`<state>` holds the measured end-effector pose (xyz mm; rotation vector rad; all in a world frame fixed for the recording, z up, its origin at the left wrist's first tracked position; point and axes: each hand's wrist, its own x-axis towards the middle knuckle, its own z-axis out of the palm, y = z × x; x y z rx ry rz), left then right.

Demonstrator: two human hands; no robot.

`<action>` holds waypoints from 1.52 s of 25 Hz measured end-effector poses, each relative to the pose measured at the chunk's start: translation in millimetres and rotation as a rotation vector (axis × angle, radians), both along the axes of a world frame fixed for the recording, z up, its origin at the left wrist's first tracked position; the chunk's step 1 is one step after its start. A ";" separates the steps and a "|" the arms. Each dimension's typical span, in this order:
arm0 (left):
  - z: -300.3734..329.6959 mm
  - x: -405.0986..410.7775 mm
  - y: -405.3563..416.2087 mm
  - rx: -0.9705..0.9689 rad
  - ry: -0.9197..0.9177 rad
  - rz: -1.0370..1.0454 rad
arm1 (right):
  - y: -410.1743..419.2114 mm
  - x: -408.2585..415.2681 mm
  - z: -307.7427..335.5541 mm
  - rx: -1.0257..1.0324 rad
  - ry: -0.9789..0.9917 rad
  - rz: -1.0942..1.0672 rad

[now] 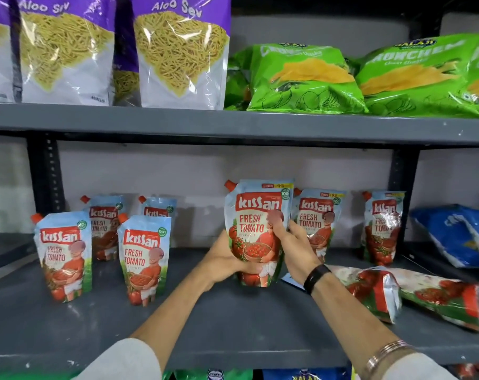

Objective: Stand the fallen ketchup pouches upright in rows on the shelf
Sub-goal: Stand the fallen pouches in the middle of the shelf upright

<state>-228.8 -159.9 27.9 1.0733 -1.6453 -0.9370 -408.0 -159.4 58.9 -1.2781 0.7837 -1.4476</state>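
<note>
Ketchup pouch (256, 229), held: upright, label facing the camera, red spout cap at its 11 o'clock corner, base at or just above the grey shelf (233, 319), near the middle of the deck. Left hand (227, 263) clasps the pouch's lower left edge, at about 8 o'clock of the pack, fingers wrapped under the front near the base. Right hand (296, 248) closes on the right edge, at about 3 o'clock, thumb pressed on the front panel; a black wristband (316, 278) sits on that wrist.

Standing pouches, left group (104, 248): four, at 9 o'clock of the held pouch, two in front and two behind, all upright.

Standing pouches, rear right: one (319, 220) just behind the right hand at 2 o'clock; one (383, 226) further out at 3 o'clock, upright near the upright post.

Fallen pouches: two, at 4 o'clock of the held pouch, lying flat side by side, the nearer (370, 292) just beside the right wrist, the farther (444, 297) toward the shelf's right end.

Blue bags (457, 234): at the shelf's far right, leaning.

Upper shelf, 12 o'clock: Aloo Sev packs (178, 50) standing at left, green crisp bags (304, 78) lying at right.
</note>
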 end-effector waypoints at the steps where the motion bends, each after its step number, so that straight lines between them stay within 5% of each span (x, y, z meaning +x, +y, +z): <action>1: -10.0 -0.2 -7.0 -0.030 -0.028 0.041 | -4.6 -2.9 -8.8 -0.008 0.015 0.016; 6: -55.1 -6.5 -18.9 -0.049 -0.075 0.144 | -23.0 -17.8 -53.5 0.042 0.048 0.094; 16: -51.4 -6.4 -14.9 -0.017 -0.107 0.088 | -14.5 -38.2 -45.6 0.053 0.354 0.213; 19: -45.2 -7.2 -2.0 0.042 -0.153 0.122 | -7.3 -52.6 -40.7 0.023 0.872 -0.033; 22: -30.6 1.6 25.4 0.056 -0.427 0.322 | 10.8 -78.4 -45.1 -0.056 1.573 -0.381; 26: -26.5 -7.4 58.9 0.081 -0.554 0.152 | 28.4 -93.5 -56.6 -0.147 1.830 -0.508; 31: -34.7 -80.9 72.8 -0.014 -0.520 -0.109 | 27.9 -101.4 -63.0 -0.410 1.817 -0.648; 38: -36.2 -150.6 28.5 0.075 -0.421 0.088 | -0.9 -145.9 -26.3 -0.301 1.164 -0.879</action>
